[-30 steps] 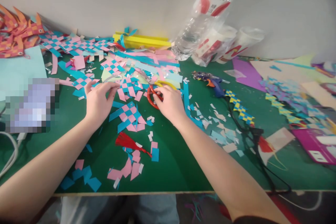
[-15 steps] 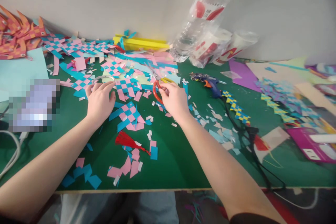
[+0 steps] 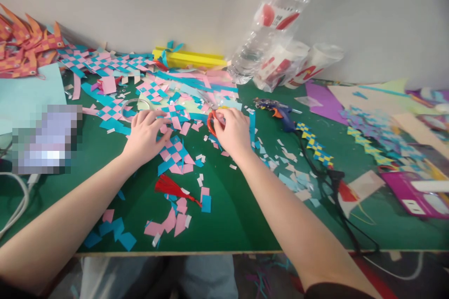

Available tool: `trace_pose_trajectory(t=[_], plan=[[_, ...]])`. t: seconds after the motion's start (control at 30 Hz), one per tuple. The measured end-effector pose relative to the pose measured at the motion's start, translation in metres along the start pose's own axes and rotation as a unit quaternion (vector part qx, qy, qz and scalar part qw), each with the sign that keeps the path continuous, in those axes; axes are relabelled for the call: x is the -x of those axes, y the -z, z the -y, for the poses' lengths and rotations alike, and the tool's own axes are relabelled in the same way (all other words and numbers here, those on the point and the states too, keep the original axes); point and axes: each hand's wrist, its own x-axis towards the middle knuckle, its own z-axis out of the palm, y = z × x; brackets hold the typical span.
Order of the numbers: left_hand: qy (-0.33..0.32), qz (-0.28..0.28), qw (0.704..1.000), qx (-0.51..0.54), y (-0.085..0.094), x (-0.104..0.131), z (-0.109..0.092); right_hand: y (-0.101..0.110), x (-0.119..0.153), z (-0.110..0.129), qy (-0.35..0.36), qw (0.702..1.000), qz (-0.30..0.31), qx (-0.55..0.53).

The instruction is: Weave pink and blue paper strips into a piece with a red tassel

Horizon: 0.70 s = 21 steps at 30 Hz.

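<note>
My right hand is closed around the red handle of a pair of scissors, whose blades point away over the scraps. To its left, my left hand rests palm down with fingers spread, its fingertips over pink and blue woven paper pieces. One woven piece lies just beside the left thumb. A clear ring of tape sits behind the left fingers. Nearer the table edge lies a red tassel, with pink scraps and blue scraps around it.
Along the wall stand a leaning plastic bottle, cups and a yellow strip. A glue gun with a black cable lies right. At left are a phone, its cable and orange woven fish.
My left hand has moved right, from beside the tape ring onto the woven pieces. My right hand has barely shifted and still holds the scissors.
</note>
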Motion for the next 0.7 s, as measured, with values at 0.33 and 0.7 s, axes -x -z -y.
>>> trace_pose_trajectory(t=[0.33, 0.7], plan=[[-0.115, 0.080, 0.990, -0.007, 0.003, 0.002, -0.009, 0.008, 0.014, 0.040, 0.221, 0.971, 0.066, -0.061], [-0.109, 0.091, 0.990, 0.016, 0.002, 0.000, -0.009, 0.006, 0.017, 0.048, 0.214, 0.964, 0.135, -0.081]])
